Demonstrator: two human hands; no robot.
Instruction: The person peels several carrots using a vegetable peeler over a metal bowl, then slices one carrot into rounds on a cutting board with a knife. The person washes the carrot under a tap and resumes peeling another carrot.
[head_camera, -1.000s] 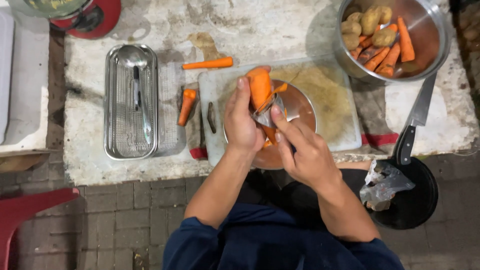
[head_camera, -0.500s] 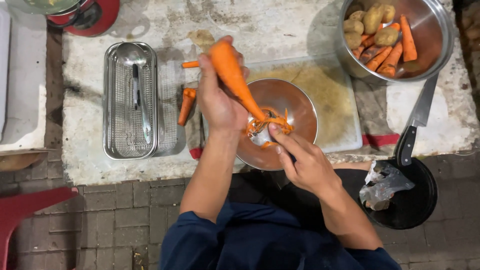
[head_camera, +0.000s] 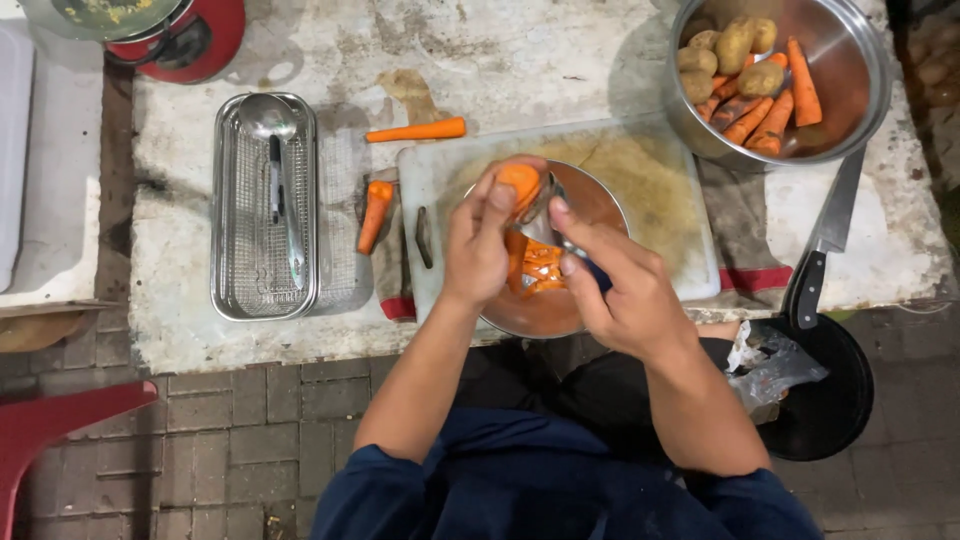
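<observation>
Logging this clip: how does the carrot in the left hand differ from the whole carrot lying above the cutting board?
The carrot in the left hand is gripped by the left hand over the metal bowl, seen end-on; the carrot on the table lies flat, untouched, showing its full length. The held one has the right hand close against it; the other lies alone. Both are orange.

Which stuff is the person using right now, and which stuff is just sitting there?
In use: left hand holding a carrot, right hand with a peeler, small metal bowl catching peels.

Just lying about: knife, ladle in mesh tray, two carrots, big pot.
</observation>
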